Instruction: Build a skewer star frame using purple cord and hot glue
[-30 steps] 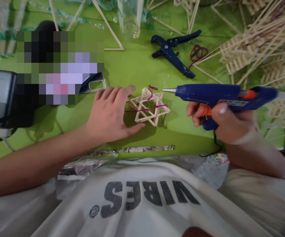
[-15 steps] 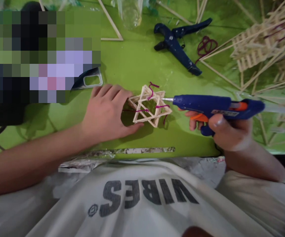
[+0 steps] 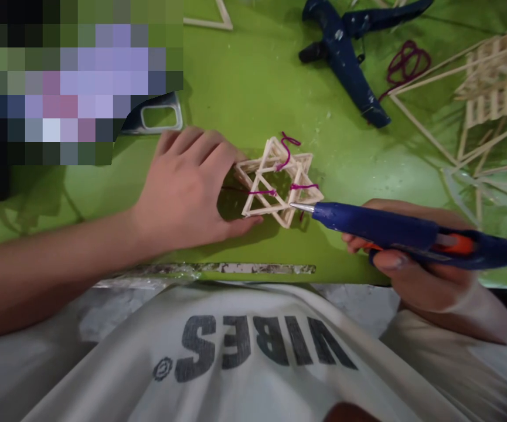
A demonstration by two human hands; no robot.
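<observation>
A small star-shaped frame of thin wooden sticks (image 3: 265, 207), tied with purple string (image 3: 305, 187), stands on the green table. My left hand (image 3: 187, 181) grips its left side, with the thumb at the lower edge and the fingers behind it; the fingertips are partly hidden. In my right hand (image 3: 424, 281) is a blue glue gun (image 3: 376, 225) with an orange trigger. Its metal nozzle points left and meets the lower right part of the star, where sticks cross.
A dark blue cutter (image 3: 350, 64) lies at the back, beside a loop of maroon string (image 3: 408, 63). Stick frames and slatted pieces (image 3: 499, 76) spread over the right side. A scuffed metallic strip (image 3: 266, 268) lies along the near table edge. Part of the upper left is pixelated.
The glue gun's nozzle has moved from the star's upper right down to its lower right crossing. My left hand keeps hold of the star. The view has shifted slightly.
</observation>
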